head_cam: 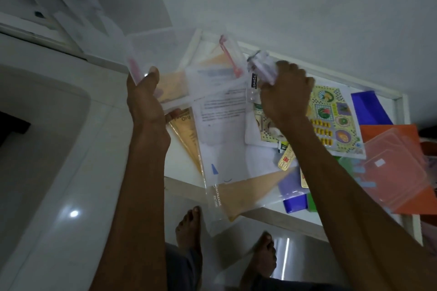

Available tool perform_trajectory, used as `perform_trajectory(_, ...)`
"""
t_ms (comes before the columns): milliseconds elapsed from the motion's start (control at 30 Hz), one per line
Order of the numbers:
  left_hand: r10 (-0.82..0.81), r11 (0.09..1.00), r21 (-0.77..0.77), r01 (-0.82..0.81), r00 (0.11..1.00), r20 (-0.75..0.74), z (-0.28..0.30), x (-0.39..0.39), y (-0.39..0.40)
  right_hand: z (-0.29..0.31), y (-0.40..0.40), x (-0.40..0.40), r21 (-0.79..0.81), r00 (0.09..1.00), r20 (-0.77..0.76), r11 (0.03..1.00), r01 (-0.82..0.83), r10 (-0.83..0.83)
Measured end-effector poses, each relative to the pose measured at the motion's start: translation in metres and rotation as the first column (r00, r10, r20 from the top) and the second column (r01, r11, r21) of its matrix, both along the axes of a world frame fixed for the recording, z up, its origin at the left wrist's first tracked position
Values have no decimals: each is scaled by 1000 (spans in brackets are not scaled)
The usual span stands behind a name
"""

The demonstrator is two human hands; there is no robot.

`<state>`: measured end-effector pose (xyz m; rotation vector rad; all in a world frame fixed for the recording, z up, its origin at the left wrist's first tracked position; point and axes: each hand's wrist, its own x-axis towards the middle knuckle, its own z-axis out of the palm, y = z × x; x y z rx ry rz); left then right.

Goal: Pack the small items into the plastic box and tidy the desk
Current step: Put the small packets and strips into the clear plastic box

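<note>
A: Entry, head view. Where is the plastic box (163,54)?

B: Raised above the far left part of the counter (295,216), tilted, clear-walled. The left hand (145,101) holds it at its near left corner: thumb up along the wall, fingers curled beneath the base. A pink item shows through the wall near that thumb; blurred, so I cannot tell what it is.

A: Right hand?

B: The right hand (287,97) is just right of the box, fingers closed round a bundle of small clear items (262,66). The bundle is smeared, so I cannot tell what the pieces are. A black tag with white lettering hangs at its left edge.

A: What lies on the counter?

B: Under the box, printed papers (222,106) in a clear sleeve, over tan envelopes (186,134). A pink-handled piece (230,56) lies across the far papers. To the right, a colourful sticker sheet (335,116) with fruit pictures, and yellow capsule strips on it. Near the right forearm, a gold blister pack (286,160). Nearer, a purple block (294,198). Far right, a blue sheet (369,108); nearer than that, an orange sheet (390,132) with a clear lid (397,168) resting on it.

A: Anything below?

B: Bare feet on glossy floor tiles at the near edge.
</note>
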<state>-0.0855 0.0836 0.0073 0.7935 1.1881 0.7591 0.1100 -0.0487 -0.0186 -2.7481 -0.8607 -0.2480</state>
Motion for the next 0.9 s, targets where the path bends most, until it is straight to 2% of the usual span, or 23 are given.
perform_trajectory(67,-22,1000,2,22,999,30,0,4,-3,25,-8,-5,281,976,-173,944,176,-130)
perform_trajectory(100,-50,999,1,50,998,40,1,7,-6,40,-10,-10,406,954,-272,884,232,-126)
perform_trajectory(167,-124,992,16,123,991,50,0,13,-13,68,-3,-27,560,931,-363,795,236,-20)
perform_trajectory(200,-162,987,28,161,985,55,0,17,-17,81,3,-35,584,928,-371,787,198,42)
perform_trajectory(267,-224,975,13,223,972,72,2,22,-23,98,19,-51,546,902,-406,830,112,145)
perform_trajectory(333,-260,963,-40,265,959,110,6,25,-30,102,36,-64,444,839,-504,895,51,203)
perform_trajectory(500,-277,954,-49,295,934,227,3,31,-37,79,59,-88,277,689,-689,960,-39,227)
perform_trajectory(633,-290,956,-18,294,950,117,1,29,-34,71,68,-82,139,629,-751,980,-143,198)
perform_trajectory(700,-285,958,-15,288,955,85,2,29,-34,68,72,-76,91,621,-763,981,-172,180)
perform_trajectory(900,-282,959,-24,284,957,65,3,27,-33,62,78,-68,27,692,-703,978,-205,164)
